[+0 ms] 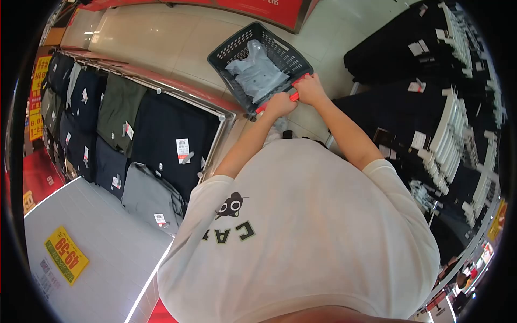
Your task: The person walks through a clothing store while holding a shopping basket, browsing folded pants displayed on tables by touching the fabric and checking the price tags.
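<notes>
Both hands grip the red handle (294, 97) of a dark grey plastic shopping basket (222, 53). My left hand (281, 104) is closed around the nearer left part of the handle. My right hand (311, 89) is wrapped round its other end, a little farther forward. Inside the basket lies a crumpled, translucent greyish plastic bag (259, 71); what it holds, if anything, I cannot make out. The basket is in front of me, low over the tiled floor. Its underside is hidden.
To the left, a metal-framed display (215, 126) bears folded dark, green and grey trousers (121, 110) with tags. A yellow price sign (66, 255) is on a pale panel nearby. Dark garments (398, 107) on white hangers (444, 151) line the right. A red-sided stand (269, 9) is ahead.
</notes>
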### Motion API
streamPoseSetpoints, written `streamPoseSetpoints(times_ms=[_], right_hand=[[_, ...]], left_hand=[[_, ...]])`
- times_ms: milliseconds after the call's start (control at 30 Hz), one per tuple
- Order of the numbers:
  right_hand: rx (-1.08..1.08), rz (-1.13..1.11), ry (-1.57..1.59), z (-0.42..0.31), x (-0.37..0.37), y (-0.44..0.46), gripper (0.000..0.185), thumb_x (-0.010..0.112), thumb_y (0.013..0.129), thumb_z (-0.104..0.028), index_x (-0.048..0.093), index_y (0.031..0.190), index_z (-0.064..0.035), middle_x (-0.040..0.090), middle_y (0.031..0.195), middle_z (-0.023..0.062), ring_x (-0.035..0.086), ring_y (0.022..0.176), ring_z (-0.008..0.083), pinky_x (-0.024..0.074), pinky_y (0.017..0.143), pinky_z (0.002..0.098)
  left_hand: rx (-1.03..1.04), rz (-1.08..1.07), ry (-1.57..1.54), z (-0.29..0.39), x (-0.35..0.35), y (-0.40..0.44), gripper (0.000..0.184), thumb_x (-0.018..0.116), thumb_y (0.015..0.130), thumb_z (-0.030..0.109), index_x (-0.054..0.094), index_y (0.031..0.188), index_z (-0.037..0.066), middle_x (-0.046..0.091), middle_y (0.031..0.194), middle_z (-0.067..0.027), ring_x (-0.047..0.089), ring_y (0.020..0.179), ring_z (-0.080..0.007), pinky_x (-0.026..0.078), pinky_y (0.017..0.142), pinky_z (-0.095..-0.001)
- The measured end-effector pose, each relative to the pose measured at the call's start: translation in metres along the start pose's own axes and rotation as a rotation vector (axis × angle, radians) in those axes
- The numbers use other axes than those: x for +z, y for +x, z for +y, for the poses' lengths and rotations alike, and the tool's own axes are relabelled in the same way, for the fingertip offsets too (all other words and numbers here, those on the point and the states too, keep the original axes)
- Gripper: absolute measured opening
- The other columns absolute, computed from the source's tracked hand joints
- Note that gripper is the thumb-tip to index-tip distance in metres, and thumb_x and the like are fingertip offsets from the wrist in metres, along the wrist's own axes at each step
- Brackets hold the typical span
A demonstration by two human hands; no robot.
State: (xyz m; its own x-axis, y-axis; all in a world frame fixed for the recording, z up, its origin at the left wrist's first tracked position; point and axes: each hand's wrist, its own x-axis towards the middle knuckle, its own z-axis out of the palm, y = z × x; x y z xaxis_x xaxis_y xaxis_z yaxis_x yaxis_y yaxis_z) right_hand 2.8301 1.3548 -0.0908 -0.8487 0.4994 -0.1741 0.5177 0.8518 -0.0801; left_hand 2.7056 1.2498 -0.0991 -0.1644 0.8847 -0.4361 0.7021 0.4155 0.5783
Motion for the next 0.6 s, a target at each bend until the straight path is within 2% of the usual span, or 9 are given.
streamPoseSetpoints(times_ms=[167, 233, 333, 400, 467, 600], right_hand=[[-0.109, -0.097, -0.104, 0.021, -0.024, 0.074, 0.017, 0.066, 0.075, -0.027, 0.073, 0.088, -0.0183, 0.071, 0.092, 0.0027, 0.064, 0.098, 0.0238, 0.0405, 0.084, 0.0450], [-0.170, -0.131, -0.147, 0.022, -0.028, 0.092, 0.017, 0.066, 0.074, -0.028, 0.073, 0.087, -0.0183, 0.071, 0.092, 0.0029, 0.064, 0.099, 0.0240, 0.0409, 0.084, 0.0452], [-0.254, -0.002, -0.085, 0.021, -0.043, 0.149, 0.016, 0.066, 0.074, -0.028, 0.072, 0.085, -0.0178, 0.071, 0.090, 0.0036, 0.064, 0.099, 0.0246, 0.0410, 0.083, 0.0463], [-0.256, -0.118, -0.068, 0.016, -0.051, 0.168, 0.015, 0.066, 0.074, -0.029, 0.072, 0.084, -0.0182, 0.071, 0.089, 0.0040, 0.064, 0.098, 0.0253, 0.0407, 0.083, 0.0473], [-0.303, -0.089, -0.068, 0.011, -0.057, 0.194, 0.016, 0.067, 0.074, -0.029, 0.072, 0.084, -0.0186, 0.072, 0.089, 0.0043, 0.064, 0.097, 0.0253, 0.0406, 0.083, 0.0479], [-0.366, -0.056, -0.043, 0.001, -0.059, 0.254, 0.016, 0.067, 0.076, -0.031, 0.073, 0.086, -0.0202, 0.072, 0.090, 0.0050, 0.066, 0.094, 0.0251, 0.0414, 0.082, 0.0472]], left_hand=[[-0.087, 0.004, -0.101, -0.013, -0.034, 0.053, 0.039, 0.061, 0.074, 0.035, 0.071, 0.087, 0.000, 0.069, 0.089, -0.0261, 0.067, 0.085, -0.0434, 0.053, 0.079, -0.0487], [-0.090, -0.032, -0.144, -0.025, -0.045, 0.069, 0.042, 0.062, 0.074, 0.035, 0.073, 0.091, -0.001, 0.069, 0.095, -0.0274, 0.067, 0.092, -0.0435, 0.053, 0.084, -0.0475], [-0.137, 0.069, -0.136, -0.035, -0.073, 0.078, 0.041, 0.063, 0.072, 0.034, 0.073, 0.092, 0.000, 0.069, 0.096, -0.0275, 0.067, 0.092, -0.0425, 0.053, 0.084, -0.0472], [-0.200, 0.137, -0.171, -0.042, -0.098, 0.087, 0.041, 0.063, 0.072, 0.034, 0.073, 0.092, 0.000, 0.069, 0.096, -0.0271, 0.067, 0.092, -0.0421, 0.054, 0.083, -0.0472], [-0.187, 0.113, -0.145, -0.051, -0.118, 0.091, 0.041, 0.063, 0.071, 0.034, 0.073, 0.092, 0.000, 0.069, 0.095, -0.0265, 0.068, 0.091, -0.0408, 0.054, 0.083, -0.0470], [-0.296, 0.227, -0.227, -0.065, -0.162, 0.098, 0.041, 0.064, 0.070, 0.034, 0.073, 0.092, 0.000, 0.070, 0.093, -0.0248, 0.068, 0.090, -0.0394, 0.054, 0.083, -0.0465]])
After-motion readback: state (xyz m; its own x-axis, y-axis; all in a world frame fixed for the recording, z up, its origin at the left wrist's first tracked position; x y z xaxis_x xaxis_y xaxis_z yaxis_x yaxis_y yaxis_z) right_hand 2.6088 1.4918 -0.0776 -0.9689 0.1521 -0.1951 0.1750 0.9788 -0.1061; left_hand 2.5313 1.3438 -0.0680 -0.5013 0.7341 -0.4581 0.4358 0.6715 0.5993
